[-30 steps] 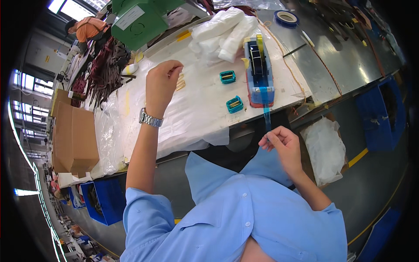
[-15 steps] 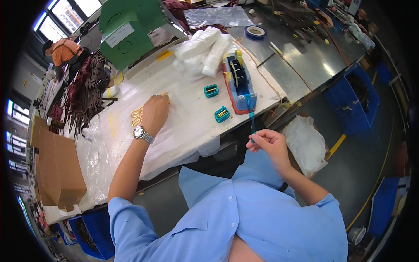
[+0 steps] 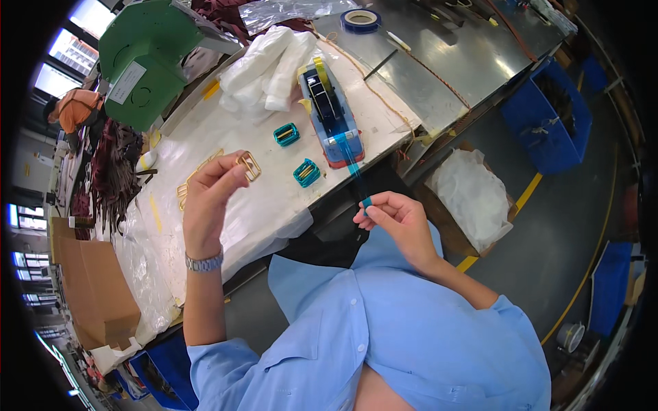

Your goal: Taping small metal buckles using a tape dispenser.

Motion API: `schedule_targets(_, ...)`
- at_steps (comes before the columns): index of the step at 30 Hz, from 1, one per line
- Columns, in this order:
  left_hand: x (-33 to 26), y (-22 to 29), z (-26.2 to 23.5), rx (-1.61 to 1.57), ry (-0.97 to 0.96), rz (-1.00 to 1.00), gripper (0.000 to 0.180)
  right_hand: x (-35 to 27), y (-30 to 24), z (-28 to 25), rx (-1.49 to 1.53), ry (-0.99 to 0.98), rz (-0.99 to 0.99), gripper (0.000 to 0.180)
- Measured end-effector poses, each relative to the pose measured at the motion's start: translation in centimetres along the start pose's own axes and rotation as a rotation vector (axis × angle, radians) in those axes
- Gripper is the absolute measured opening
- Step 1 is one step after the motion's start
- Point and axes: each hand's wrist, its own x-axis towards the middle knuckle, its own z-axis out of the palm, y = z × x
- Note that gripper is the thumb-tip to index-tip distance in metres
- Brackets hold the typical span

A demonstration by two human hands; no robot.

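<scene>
A gold buckle [image 3: 249, 166] is pinched between the thumb and fingers of my left hand [image 3: 210, 195], raised over the white worktop. Behind that hand lie more gold buckles [image 3: 182, 194], partly covered by it. My right hand [image 3: 396, 220] grips the free end of a strip of blue tape [image 3: 354, 169] off the table's front edge. The strip runs back to a blue and red tape dispenser [image 3: 332, 113]. Two buckles wrapped in blue-green tape, one farther back [image 3: 286, 134] and one nearer [image 3: 306, 172], lie left of the dispenser.
White rolled plastic [image 3: 264, 68] lies behind the dispenser, near a green machine [image 3: 140, 68]. A blue tape roll [image 3: 360, 20] rests on the metal table. A cardboard box [image 3: 96, 288] stands at left; a plastic-lined box [image 3: 473, 198] is at right. Another person [image 3: 79, 109] bends far left.
My left hand has come up off the worktop with a gold buckle in its fingers. My right hand still holds the tape end. The whole view has shifted.
</scene>
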Motion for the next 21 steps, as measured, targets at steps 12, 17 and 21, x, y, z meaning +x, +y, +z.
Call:
schedule_targets(12,-5.4,-4.2,15.5,-0.214,-0.056,-0.200,0.009,-0.3,0.0,-0.8,-0.208,0.011,0.027,0.033)
schedule_targets(17,-4.2,-4.5,15.4,-0.137,-0.115,-0.178,0.012,-0.4,-0.6,-0.7,-0.187,-0.010,0.016,0.033)
schedule_targets(21,-3.8,-4.4,15.6,-0.145,-0.101,-0.256,0.016,-0.3,-0.1,-0.7,-0.104,-0.018,0.009,0.032)
